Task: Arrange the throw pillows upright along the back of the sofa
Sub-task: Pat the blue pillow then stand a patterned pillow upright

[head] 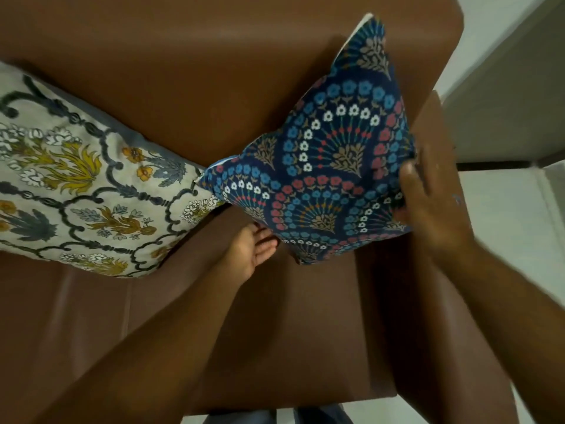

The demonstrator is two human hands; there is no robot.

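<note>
Pillow in navy floral print (321,160) sits right of centre, tipped on a corner against the sofa back (189,50). Right hand (428,206) grips its right edge; left hand (247,252), fingers loosely curled, is under its lower-left edge. Cream pillow (76,182) lies at left, corners touching.

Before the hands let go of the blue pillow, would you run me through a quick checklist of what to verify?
1. Right hand on the blue pillow: ok, it presses the right edge.
2. Left hand supporting the lower edge: ok, fingers touch it.
3. Blue pillow upright against the sofa back: not ok, it stands on a corner, tilted.
4. Cream floral pillow upright: not ok, it leans.
5. Pillows apart: not ok, their corners meet.
6. Firmness of either grip: cannot tell.
</note>
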